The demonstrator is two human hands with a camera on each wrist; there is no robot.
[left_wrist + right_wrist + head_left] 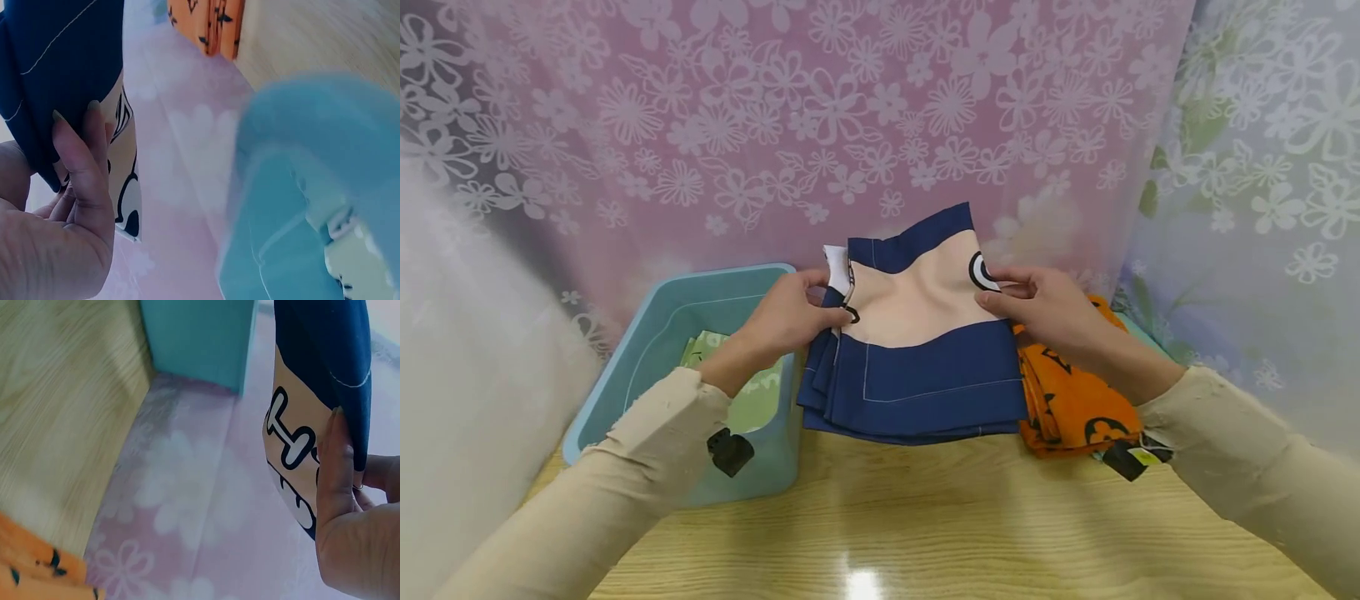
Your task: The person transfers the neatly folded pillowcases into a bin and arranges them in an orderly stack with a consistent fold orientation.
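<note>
A folded cloth (pixel 917 304), navy at the borders and peach across the middle with black-and-white print, is held up between both hands in the head view. Its left edge is pinched by my left hand (pixel 790 317), thumb in front and fingers behind. My right hand (pixel 1045 304) pinches the opposite edge beside a black-and-white ring print. In the left wrist view, the left hand (pixel 75 206) has the navy layers between its fingers. The right wrist view shows the right hand (pixel 350 494) gripping the navy and peach edge, with printed figures on the far side.
At left stands a blue plastic bin (pixel 681 287) with a green cloth (pixel 756 400) inside. An orange cloth with black print (pixel 1075 400) lies folded at right, partly under the right forearm. Behind the wooden table (pixel 910 517) hangs a floral curtain (pixel 880 108).
</note>
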